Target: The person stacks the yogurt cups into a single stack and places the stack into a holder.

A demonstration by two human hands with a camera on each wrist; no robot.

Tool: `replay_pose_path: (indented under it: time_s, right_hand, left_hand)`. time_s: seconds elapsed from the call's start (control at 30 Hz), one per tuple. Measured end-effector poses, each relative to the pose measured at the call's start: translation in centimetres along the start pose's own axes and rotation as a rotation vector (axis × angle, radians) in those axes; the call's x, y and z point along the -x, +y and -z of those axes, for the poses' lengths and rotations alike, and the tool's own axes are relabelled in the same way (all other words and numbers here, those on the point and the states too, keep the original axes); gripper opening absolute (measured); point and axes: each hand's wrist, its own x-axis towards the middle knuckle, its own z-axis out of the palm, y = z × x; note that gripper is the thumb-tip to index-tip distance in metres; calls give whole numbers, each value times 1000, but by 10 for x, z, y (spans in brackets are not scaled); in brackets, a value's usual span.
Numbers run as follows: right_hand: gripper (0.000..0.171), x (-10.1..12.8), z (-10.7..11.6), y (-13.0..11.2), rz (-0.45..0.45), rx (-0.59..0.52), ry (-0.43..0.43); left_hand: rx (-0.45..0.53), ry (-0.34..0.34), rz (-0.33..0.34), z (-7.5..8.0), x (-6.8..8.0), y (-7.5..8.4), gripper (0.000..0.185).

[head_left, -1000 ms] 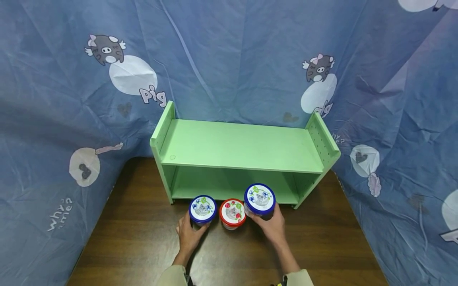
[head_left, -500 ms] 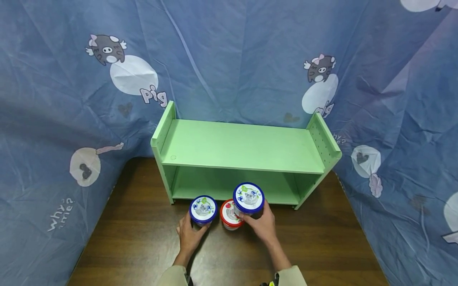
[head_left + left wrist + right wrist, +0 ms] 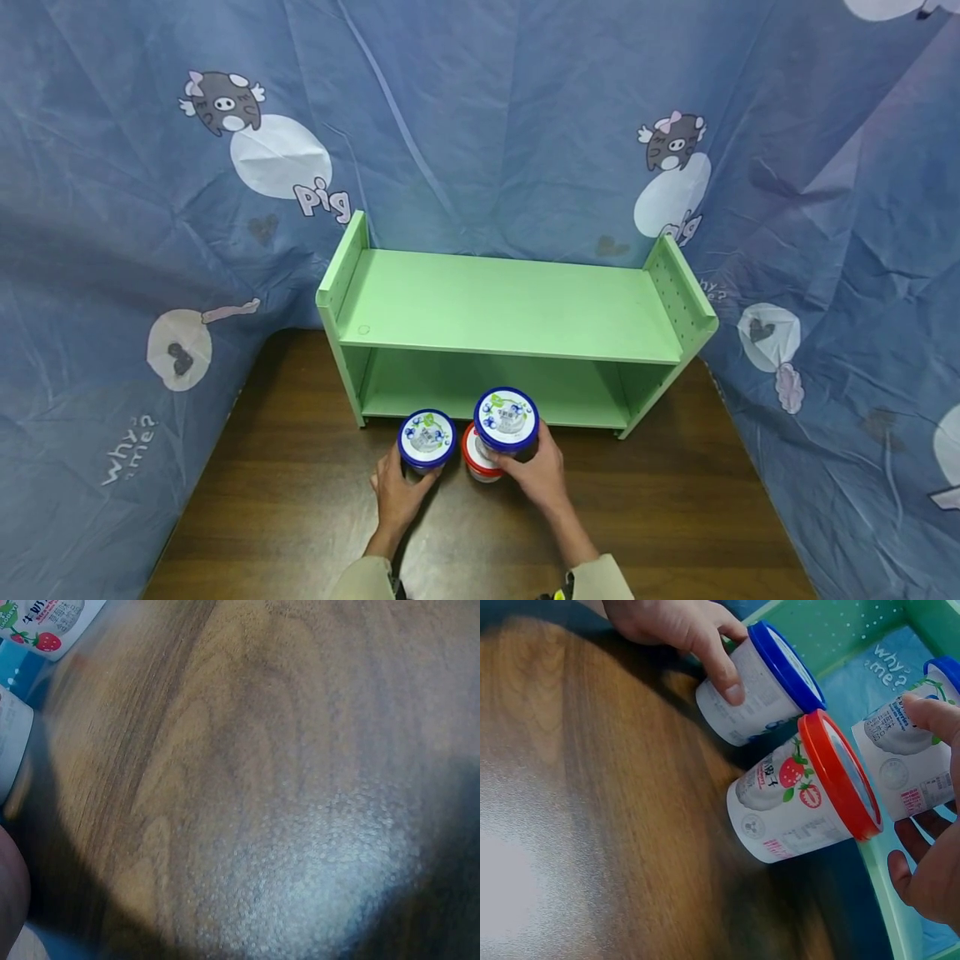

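In the head view, the left hand (image 3: 401, 496) grips a white, round, blue-lidded tub (image 3: 427, 438) just left of a white, round, red-lidded tub (image 3: 476, 452) on the brown wooden counter (image 3: 262, 500), seemingly to steady it; the right hand (image 3: 542, 473) clasps a second blue-lidded tub (image 3: 506, 419) by its side, probably for a level hold, partly hiding the red-lidded tub. The left wrist view shows strawberries and characters, apparently "牛奶", on the red-lidded tub. The right wrist view shows "why me?" on blue cloth (image 3: 855, 697) beyond the red-lidded tub; fine print is illegible.

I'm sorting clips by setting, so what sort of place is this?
Probably a staged tabletop set-up, perhaps indoors: a blue pig-print cloth hangs behind and along both sides, and a small green two-tier shelf stands on a wood-grain table.
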Motion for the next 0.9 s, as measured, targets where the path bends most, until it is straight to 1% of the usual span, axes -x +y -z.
replay_pose_path:
  time_s: [0.2,0.33,0.5,0.67,0.9]
  right_hand:
    - [89,1,-4,3,7,-3,-7]
    - [89,1,-7,4,13,-4,-13]
    - [88,2,-9,5,22,4,-10]
    - [87,2,-11,6,50,7,-5]
    - [87,3,-12,6,61,26,-3]
  left_hand:
    - [-6,8,-2,-1,0,-1,88]
    - [-18,25,-19,-2,0,-2,87]
    - [-6,36,-30,-3,1,-2,87]
    - [7,44,-39,-3,1,-2,86]
    - [12,34,-31,-3,1,-1,87]
